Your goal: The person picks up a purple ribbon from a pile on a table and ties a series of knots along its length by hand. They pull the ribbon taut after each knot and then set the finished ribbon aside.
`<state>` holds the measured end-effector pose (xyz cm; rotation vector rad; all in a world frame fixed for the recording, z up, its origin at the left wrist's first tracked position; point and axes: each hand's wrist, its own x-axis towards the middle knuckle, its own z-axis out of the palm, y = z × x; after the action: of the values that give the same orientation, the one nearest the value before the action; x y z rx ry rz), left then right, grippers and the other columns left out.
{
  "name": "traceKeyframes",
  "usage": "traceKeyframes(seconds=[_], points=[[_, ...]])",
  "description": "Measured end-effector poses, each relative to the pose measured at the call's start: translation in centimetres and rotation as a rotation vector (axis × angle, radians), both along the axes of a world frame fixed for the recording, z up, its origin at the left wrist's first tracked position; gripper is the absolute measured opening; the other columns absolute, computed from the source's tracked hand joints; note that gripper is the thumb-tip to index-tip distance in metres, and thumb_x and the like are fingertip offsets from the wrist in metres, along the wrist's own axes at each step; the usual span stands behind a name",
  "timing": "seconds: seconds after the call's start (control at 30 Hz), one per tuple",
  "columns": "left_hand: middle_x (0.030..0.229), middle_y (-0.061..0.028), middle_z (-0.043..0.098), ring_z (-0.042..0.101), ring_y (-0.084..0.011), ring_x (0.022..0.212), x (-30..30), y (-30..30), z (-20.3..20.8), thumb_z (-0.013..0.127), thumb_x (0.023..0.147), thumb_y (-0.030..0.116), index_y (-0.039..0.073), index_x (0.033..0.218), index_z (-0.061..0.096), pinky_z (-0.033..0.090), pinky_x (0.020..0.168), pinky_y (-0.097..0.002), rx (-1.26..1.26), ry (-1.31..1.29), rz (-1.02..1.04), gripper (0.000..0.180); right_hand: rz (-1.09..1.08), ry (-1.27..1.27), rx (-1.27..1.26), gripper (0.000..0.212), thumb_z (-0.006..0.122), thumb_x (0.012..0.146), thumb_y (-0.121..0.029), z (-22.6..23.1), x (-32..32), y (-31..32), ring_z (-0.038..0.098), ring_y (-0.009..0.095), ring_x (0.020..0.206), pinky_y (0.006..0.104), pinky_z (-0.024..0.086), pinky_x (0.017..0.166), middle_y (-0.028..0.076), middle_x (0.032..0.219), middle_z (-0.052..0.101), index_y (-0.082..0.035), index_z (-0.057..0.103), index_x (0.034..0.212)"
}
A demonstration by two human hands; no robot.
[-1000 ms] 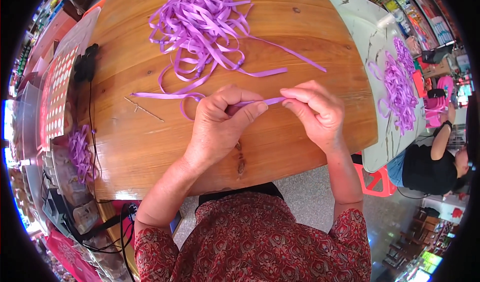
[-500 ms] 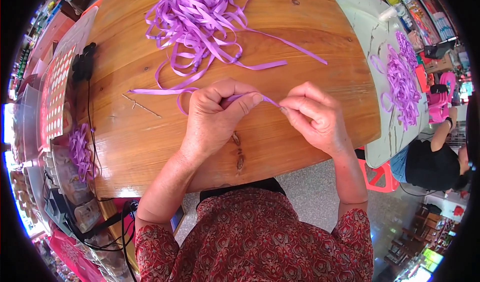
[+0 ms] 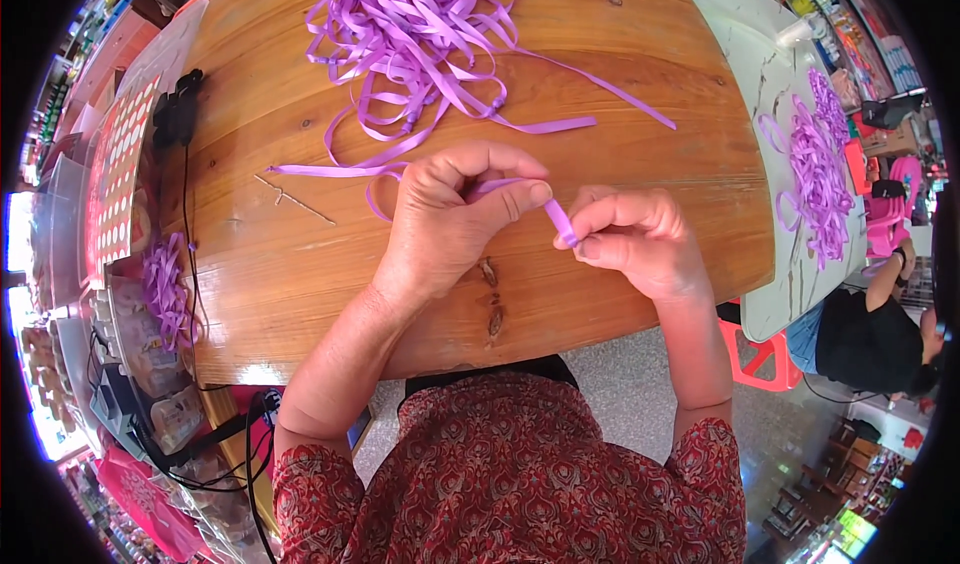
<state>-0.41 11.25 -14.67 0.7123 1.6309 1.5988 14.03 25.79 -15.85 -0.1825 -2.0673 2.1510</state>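
Between my two hands runs a purple ribbon [image 3: 560, 220]. My left hand [image 3: 460, 209] pinches it between thumb and forefinger. My right hand [image 3: 640, 239] grips the ribbon's end with thumb and fingertips, a little lower and to the right. A short stretch bridges the gap, its flat face showing. From behind my left hand the ribbon's tail [image 3: 330, 171] trails left over the wooden table [image 3: 640, 314]. A big tangled heap of purple ribbon [image 3: 420, 44] lies beyond my hands, with small dark purple knots or beads along it.
A thin twisted wire-like piece [image 3: 295, 200] lies left of my hands. A black cable [image 3: 186, 194] runs along the left edge, near another purple ribbon bundle [image 3: 165, 289]. On the marbled white table [image 3: 755, 74] at right is more purple ribbon [image 3: 820, 174]. A person in black [image 3: 870, 339] sits beyond it.
My right hand has moved slightly down, and the ribbon between my hands has turned its flat face into view. The whole scene has shifted slightly to the right in the picture.
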Motion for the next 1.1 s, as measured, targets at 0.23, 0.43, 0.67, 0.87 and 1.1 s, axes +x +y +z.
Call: traceKeyframes(seconds=[0.23,0.43,0.67,0.87,1.1], points=[[0.078,0.0061,0.052,0.042,-0.0010,0.068,1.9,0.8,-3.1,0.065,0.084,0.001,0.005,0.092,0.066,0.035,0.059,-0.0168,0.320,-0.020,0.028,0.009,-0.222,0.271,-0.245,0.023,0.060,0.081,0.005,-0.8,-1.2,-1.6,0.048,0.013,0.070,0.0244,0.038,0.061,0.008,0.087,0.056,0.005,0.065,0.103],[0.075,0.0059,0.046,0.039,-0.0020,0.067,2.5,0.7,-3.3,0.066,0.083,0.001,0.005,0.093,0.068,0.032,0.058,-0.0167,0.288,0.029,0.068,0.011,-0.421,0.323,0.552,0.027,0.061,0.080,0.009,-0.1,-1.4,-2.3,0.053,0.012,0.073,0.0231,0.042,0.062,0.004,0.085,0.060,0.000,0.067,0.105],[0.075,0.0066,0.044,0.036,-0.0013,0.064,2.6,0.6,-3.4,0.068,0.082,0.004,0.005,0.091,0.068,0.031,0.055,-0.0172,0.283,0.008,0.099,0.009,-0.521,0.346,0.797,0.025,0.063,0.076,0.012,-0.2,-1.8,-3.4,0.059,0.013,0.072,0.0243,0.047,0.061,0.008,0.085,0.063,0.000,0.066,0.098],[0.077,0.0066,0.050,0.041,0.0006,0.069,2.7,0.4,-2.6,0.067,0.084,0.005,0.003,0.089,0.066,0.034,0.058,-0.0151,0.245,-0.126,0.125,0.006,-0.470,0.201,0.317,0.021,0.064,0.079,0.009,-0.8,-1.6,-3.4,0.059,0.011,0.084,0.0237,0.048,0.074,0.006,0.094,0.063,0.002,0.059,0.098],[0.075,0.0068,0.054,0.045,0.0007,0.067,2.6,0.2,-1.2,0.064,0.086,0.005,0.002,0.090,0.064,0.037,0.057,-0.0150,0.257,-0.363,0.062,0.005,-0.265,0.127,0.118,0.029,0.060,0.081,0.009,0.2,-1.2,-2.2,0.058,0.013,0.085,0.0243,0.047,0.077,0.005,0.091,0.061,0.002,0.060,0.109]])
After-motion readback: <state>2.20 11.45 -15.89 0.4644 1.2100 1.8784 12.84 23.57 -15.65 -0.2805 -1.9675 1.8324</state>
